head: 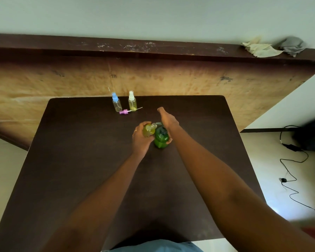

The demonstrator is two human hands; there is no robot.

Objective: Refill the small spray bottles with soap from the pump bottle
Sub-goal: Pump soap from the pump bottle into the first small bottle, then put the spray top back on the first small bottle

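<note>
Uncapped small spray bottle (149, 130), partly filled, is gripped by the left hand (141, 140) and tilted at the spout of the green pump bottle (161, 139). The pump is pressed by the flat, straight-fingered right hand (168, 119). Pink spray head (124, 111) is left lying by the blue-capped bottle (116, 102) (looks empty) and white-capped bottle (132, 101) (barely filled), so recapping and probably two refills are judged left.

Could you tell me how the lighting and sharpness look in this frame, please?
Head view throughout: dim, even light on the dark table; a bright glare patch on the floor at right; wide-angle distortion bows the shelf; the far right edge is smeared; the left hand, right hand and green pump bottle are fairly sharp.
</note>
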